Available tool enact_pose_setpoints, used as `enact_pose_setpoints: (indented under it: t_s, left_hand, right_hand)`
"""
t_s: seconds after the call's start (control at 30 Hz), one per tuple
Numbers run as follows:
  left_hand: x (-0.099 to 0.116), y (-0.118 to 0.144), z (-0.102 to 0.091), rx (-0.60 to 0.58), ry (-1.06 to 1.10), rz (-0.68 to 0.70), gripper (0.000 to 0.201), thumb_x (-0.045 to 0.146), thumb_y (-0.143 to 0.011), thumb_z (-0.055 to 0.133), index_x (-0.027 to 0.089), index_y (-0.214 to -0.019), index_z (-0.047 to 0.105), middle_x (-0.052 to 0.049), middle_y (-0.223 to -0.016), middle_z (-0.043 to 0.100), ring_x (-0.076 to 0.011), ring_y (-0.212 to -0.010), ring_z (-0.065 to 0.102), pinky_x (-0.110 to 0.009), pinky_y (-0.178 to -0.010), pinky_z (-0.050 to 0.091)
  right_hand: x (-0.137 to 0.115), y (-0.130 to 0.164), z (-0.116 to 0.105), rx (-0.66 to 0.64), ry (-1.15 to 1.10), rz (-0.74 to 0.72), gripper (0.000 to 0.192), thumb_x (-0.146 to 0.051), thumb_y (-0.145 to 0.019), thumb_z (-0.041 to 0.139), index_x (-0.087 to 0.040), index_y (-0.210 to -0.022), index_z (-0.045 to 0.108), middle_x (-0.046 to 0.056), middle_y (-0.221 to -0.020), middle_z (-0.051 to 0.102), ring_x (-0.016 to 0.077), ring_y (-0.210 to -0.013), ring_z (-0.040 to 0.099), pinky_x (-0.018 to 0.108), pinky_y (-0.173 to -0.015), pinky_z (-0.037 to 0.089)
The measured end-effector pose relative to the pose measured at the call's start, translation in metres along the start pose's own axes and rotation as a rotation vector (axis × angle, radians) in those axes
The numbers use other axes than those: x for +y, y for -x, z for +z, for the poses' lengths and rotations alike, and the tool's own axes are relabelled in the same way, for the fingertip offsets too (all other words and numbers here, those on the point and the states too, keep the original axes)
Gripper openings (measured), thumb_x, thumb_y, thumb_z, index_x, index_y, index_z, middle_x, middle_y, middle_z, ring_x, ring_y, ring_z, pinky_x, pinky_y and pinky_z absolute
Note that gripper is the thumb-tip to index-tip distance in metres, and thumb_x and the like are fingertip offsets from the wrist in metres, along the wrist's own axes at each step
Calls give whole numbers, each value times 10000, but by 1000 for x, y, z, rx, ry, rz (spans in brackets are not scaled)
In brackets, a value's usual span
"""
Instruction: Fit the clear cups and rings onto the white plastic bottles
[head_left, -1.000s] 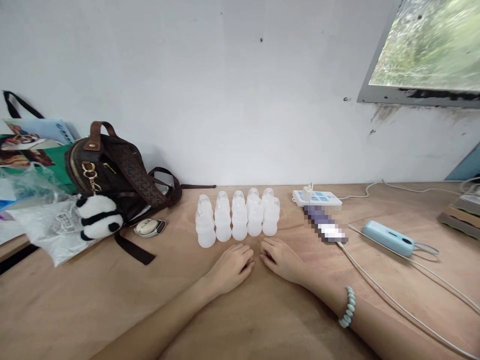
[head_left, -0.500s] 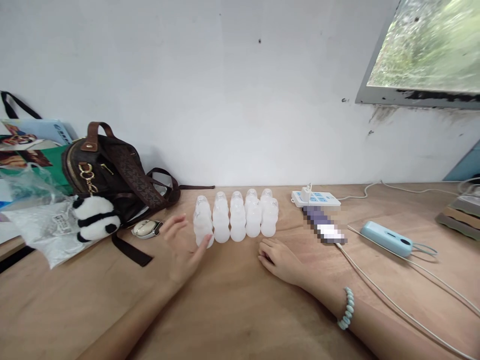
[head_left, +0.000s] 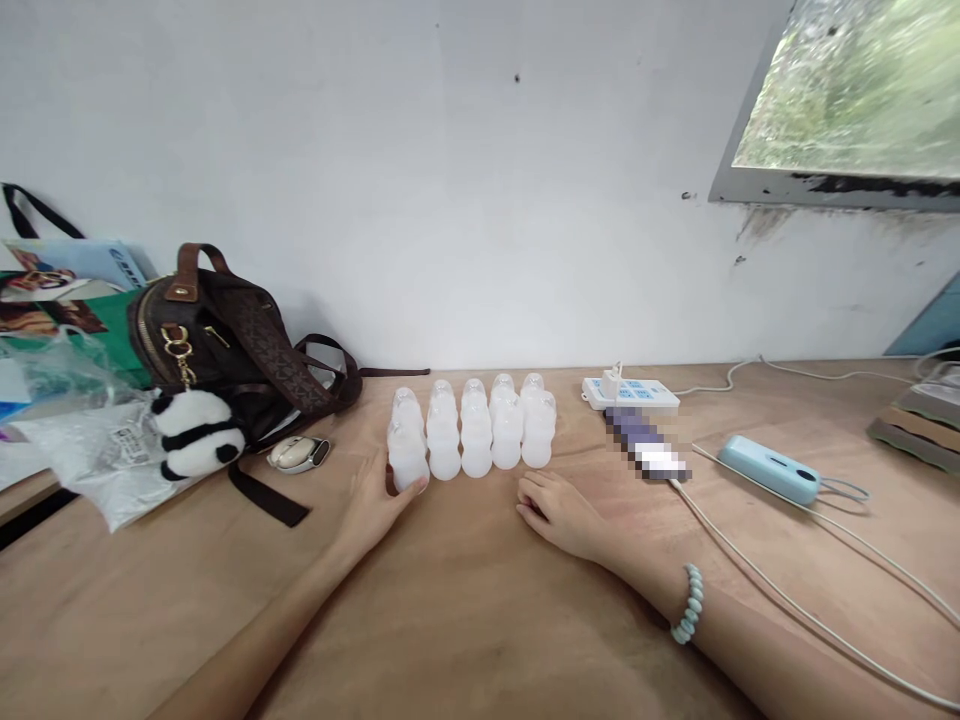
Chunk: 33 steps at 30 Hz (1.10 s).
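Note:
Several small white translucent bottles (head_left: 474, 438) stand in two rows on the wooden table (head_left: 480, 600), close to the wall. My left hand (head_left: 379, 497) wraps its thumb and fingers around the front-left bottle (head_left: 407, 455), which still stands on the table. My right hand (head_left: 559, 512) lies flat on the wood just in front of the right end of the rows, fingers loosely curled, holding nothing. A pale bead bracelet (head_left: 688, 604) circles that wrist.
A brown handbag (head_left: 225, 345) with a panda charm (head_left: 196, 433) and plastic bags (head_left: 90, 440) sit at the left. A small mouse-like device (head_left: 298, 453) lies beside them. A power strip (head_left: 631, 394), blurred phone (head_left: 646, 446), light-blue device (head_left: 769, 470) and white cables (head_left: 795, 600) lie at the right.
My left hand left its flat rest beside the right hand, swung left with fingers spread, then closed around the front-left bottle. My right hand stayed put.

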<state>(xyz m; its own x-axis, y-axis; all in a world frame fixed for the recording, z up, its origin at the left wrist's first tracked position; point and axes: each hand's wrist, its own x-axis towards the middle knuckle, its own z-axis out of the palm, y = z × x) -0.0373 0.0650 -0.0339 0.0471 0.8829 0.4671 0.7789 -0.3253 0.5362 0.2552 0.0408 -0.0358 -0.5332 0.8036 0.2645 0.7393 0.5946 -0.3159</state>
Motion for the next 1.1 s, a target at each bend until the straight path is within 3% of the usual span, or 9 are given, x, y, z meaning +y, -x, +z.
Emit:
enact_pose_setpoints:
  t_s: [0.17,0.3,0.43,0.53,0.6,0.67,0.8,1.0,1.1]
  left_hand:
    - [4,8,-2,-113,-79,99,427,437,-802,591,174,-1137,552,-135,-1168,674,-374,-1098,600,-534,-923,438]
    - [18,16,-4,-200,-99,276,352,370,-829,557,179,-1125,535,-122,-1152,681,-342,-1071,613,-500,-933,411]
    - [40,26,-7,-274,-104,435,340,319,-824,555,180,-1133,534,-106,-1083,686,-301,-983,622,-433,-868,412]
    - [54,33,-8,-352,-116,512,310,322,-808,578,186,-1087,561,-86,-1023,675,-281,-919,608,-415,-844,398]
    - [59,36,-8,-400,-112,537,315,332,-800,594,181,-1075,572,-81,-994,664,-276,-902,596,-414,-847,392]
    - [61,37,-7,-440,-92,546,301,338,-803,589,177,-1057,579,-80,-969,657,-270,-884,586,-406,-835,393]
    - [60,38,-5,-510,55,464,259,363,-787,587,177,-967,595,-50,-884,648,-230,-791,560,-370,-794,397]
    - [57,37,-3,-847,647,41,452,572,-756,594,139,-878,640,3,-717,559,-129,-609,445,-221,-534,325]
    - [48,36,-2,-914,841,-146,493,594,-693,645,135,-870,676,-1,-701,576,-128,-611,462,-208,-522,335]
  right_hand:
    - [-2,0,-2,1,-50,21,195,-66,-838,523,-204,-723,447,33,-811,581,191,-768,533,312,-720,392]
    - [-5,1,-9,14,-130,41,183,-99,-850,543,-202,-723,459,20,-769,590,180,-723,541,292,-671,393]
    - [-12,6,-20,76,-257,49,83,-243,-960,454,-197,-940,520,5,-762,616,155,-682,564,261,-633,421]
    - [-21,11,-25,132,-488,-41,299,-428,-947,488,-197,-1136,506,22,-838,648,161,-700,571,268,-639,438]
    - [-26,13,-24,131,-596,-85,432,-523,-869,592,-202,-1148,516,29,-882,659,158,-680,561,263,-610,424]
    - [-28,14,-23,110,-597,-58,442,-519,-816,666,-199,-1094,540,19,-855,651,143,-641,539,249,-576,396]
    - [-28,13,-20,60,-638,54,291,-432,-829,668,-188,-942,557,-19,-715,592,120,-592,490,227,-533,334]
    - [-29,10,-23,10,-796,86,292,-425,-833,628,-190,-735,487,-52,-621,459,99,-568,379,228,-523,266]
    - [-26,10,-29,47,-827,72,301,-454,-826,629,-191,-743,508,-47,-629,468,104,-572,384,231,-526,280]
